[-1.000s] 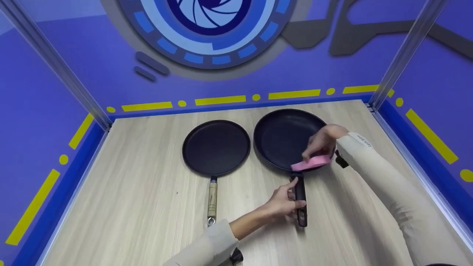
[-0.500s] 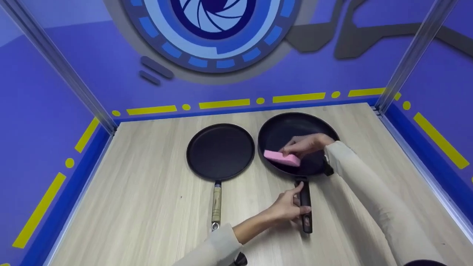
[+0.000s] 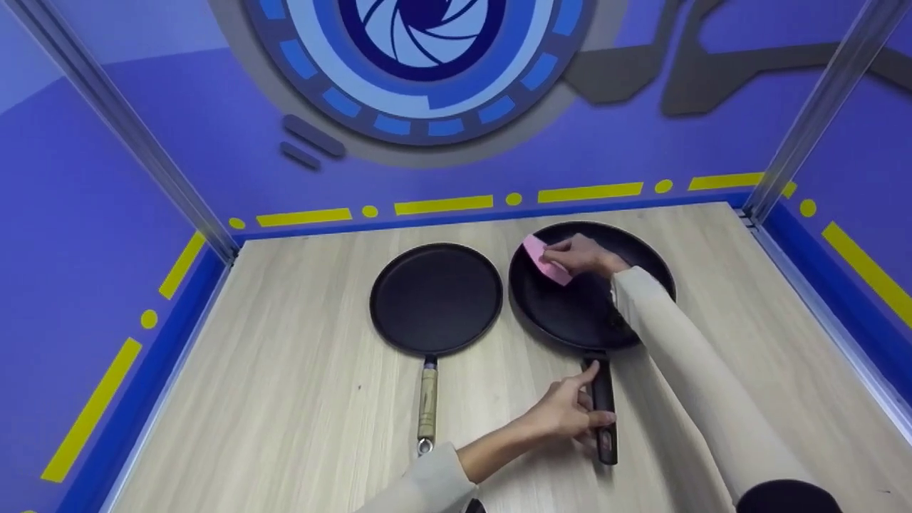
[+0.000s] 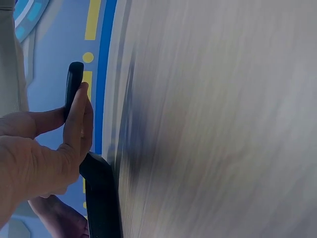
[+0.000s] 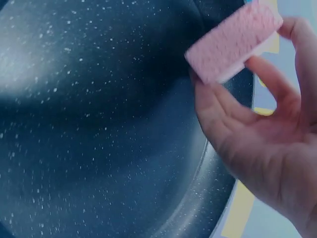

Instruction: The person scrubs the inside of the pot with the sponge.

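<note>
A deep black frying pan (image 3: 570, 320) stands on the right of the table, its handle (image 3: 604, 399) toward me. My left hand (image 3: 563, 410) grips that handle, thumb and fingers around it; the left wrist view shows the handle (image 4: 74, 84) between thumb and fingers. Inside the pan, at its far left wall, my right hand (image 3: 584, 254) pinches a pink sponge (image 3: 547, 262). In the right wrist view the sponge (image 5: 233, 44) sits between thumb and fingertips, over the pan's speckled dark inner surface (image 5: 99, 129). Whether it touches the wall is hard to tell.
A flat black crepe pan (image 3: 436, 299) with a wooden handle (image 3: 427, 402) lies just left of the frying pan, a narrow gap between them. Blue printed panels (image 3: 442, 171) rise behind and at both sides of the wooden table (image 3: 285, 370).
The right hand has swept the pink sponge from the pan's near right rim leftward, then up to the far left wall. The left hand keeps its grip on the handle.
</note>
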A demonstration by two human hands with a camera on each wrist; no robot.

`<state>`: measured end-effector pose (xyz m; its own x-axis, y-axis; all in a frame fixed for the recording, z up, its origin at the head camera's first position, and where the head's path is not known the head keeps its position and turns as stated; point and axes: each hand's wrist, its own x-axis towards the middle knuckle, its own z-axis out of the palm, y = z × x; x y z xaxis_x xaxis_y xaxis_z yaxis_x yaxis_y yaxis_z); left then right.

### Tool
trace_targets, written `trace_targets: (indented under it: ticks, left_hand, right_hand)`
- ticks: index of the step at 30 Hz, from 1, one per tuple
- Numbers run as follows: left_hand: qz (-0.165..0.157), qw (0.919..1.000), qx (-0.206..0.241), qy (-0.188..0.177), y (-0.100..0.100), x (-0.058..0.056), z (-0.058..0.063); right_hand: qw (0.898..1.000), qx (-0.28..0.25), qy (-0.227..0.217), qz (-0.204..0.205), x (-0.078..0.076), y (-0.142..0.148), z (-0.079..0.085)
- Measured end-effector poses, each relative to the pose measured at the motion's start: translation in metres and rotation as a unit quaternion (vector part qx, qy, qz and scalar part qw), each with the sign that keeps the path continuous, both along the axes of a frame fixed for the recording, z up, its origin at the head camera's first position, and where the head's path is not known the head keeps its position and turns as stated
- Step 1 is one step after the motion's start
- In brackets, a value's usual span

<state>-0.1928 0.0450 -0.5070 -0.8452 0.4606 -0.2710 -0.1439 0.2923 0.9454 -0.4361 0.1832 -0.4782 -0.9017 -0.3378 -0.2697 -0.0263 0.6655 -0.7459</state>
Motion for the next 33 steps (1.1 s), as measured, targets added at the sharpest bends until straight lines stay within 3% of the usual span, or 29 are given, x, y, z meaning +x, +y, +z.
trace_targets:
  ticks: [7,13,18,23,33]
  left_hand:
    - [0.004,0.9989,0.032,-0.033,0.001,0.003,0.002]
    - [0.008,0.9976,0.045,-0.053,0.001,0.003,0.001]
    - [0.009,0.9993,0.021,-0.029,0.0,0.001,-0.001]
    - [0.012,0.9997,0.006,-0.02,0.001,-0.002,0.001]
    - [0.011,0.9982,0.041,-0.042,0.001,0.0,0.001]
  right_hand:
    - [0.989,0.088,0.085,-0.088,0.002,0.012,0.003]
    - [0.98,0.114,0.1,-0.131,0.006,0.026,0.007]
    - [0.976,0.122,0.106,-0.149,0.01,0.036,0.006]
    - [0.973,0.135,0.113,-0.149,0.009,0.045,0.006]
    - [0.967,0.203,0.116,-0.1,0.01,0.029,-0.01]
